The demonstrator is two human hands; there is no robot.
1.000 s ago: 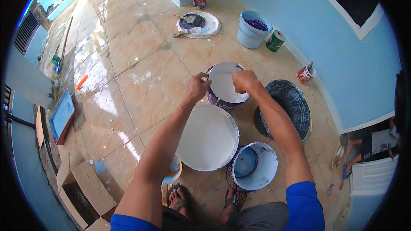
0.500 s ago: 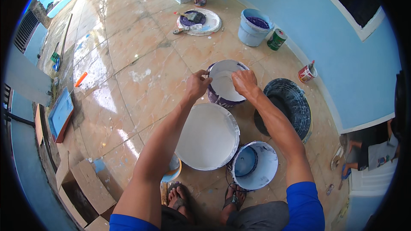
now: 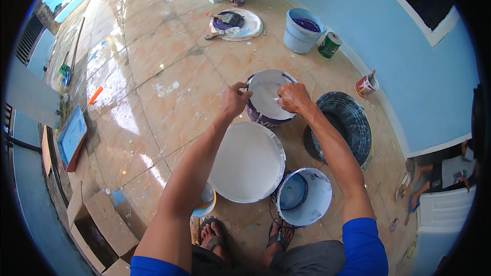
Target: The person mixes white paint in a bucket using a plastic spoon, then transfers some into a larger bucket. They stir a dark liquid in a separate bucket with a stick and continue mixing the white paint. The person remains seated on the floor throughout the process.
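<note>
A purple paint bucket (image 3: 258,116) with a white lid (image 3: 268,94) stands on the tiled floor in front of me. My left hand (image 3: 234,100) grips the lid's left rim. My right hand (image 3: 294,97) is closed on the lid's right side, with something small and pale at its fingertips. Just below the bucket stands a large white pail (image 3: 248,162) full of white paint. A smaller white bucket (image 3: 304,196) with a blue inside sits by my feet.
A black tub (image 3: 345,125) lies right of the bucket. Farther off are a round lid with brushes (image 3: 236,24), a light blue bucket (image 3: 302,31) of purple paint and three small cans (image 3: 330,44). A blue tray (image 3: 71,137) and cardboard boxes (image 3: 97,220) lie left.
Both hands stay on the lid of the purple bucket; they have shifted only slightly along its rim. My view has tilted a little.
</note>
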